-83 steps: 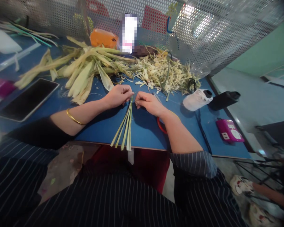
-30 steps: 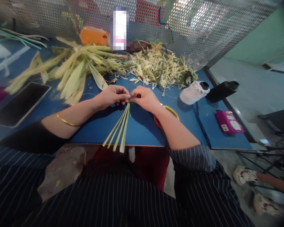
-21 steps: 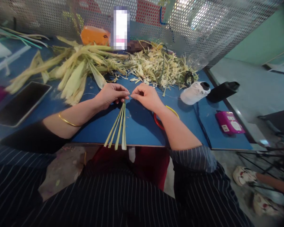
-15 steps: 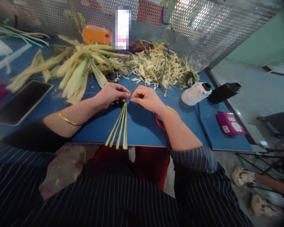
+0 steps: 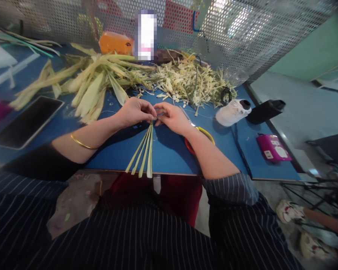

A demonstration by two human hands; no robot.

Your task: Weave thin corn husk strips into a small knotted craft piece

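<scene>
My left hand (image 5: 139, 111) is closed, its thumb and forefinger pinching the narrow top end of a bundle of pale green corn husk strips (image 5: 147, 150). The strips fan out downward, their lower ends at the table's near edge. Close against those fingertips, my right hand (image 5: 170, 117) has its fingers bent and pinched on a fine thread, which barely shows. A thin line of thread (image 5: 198, 113) trails on the right toward a white-wrapped spool (image 5: 232, 112). Under my right wrist lie scissors (image 5: 205, 134) with red and yellow handles.
Corn husks (image 5: 91, 88) and a heap of shredded husk (image 5: 191, 82) lie along the back of the blue table (image 5: 169, 157). A dark phone (image 5: 28, 122) is at left. A black cone (image 5: 267, 111) and a purple box (image 5: 273, 147) stand at right. Behind rises a perforated metal screen (image 5: 174, 33).
My right hand has turned and shifted slightly, its fingers now below and against the left fingertips. More of the scissors shows. The husk strips stay pinched in my left hand.
</scene>
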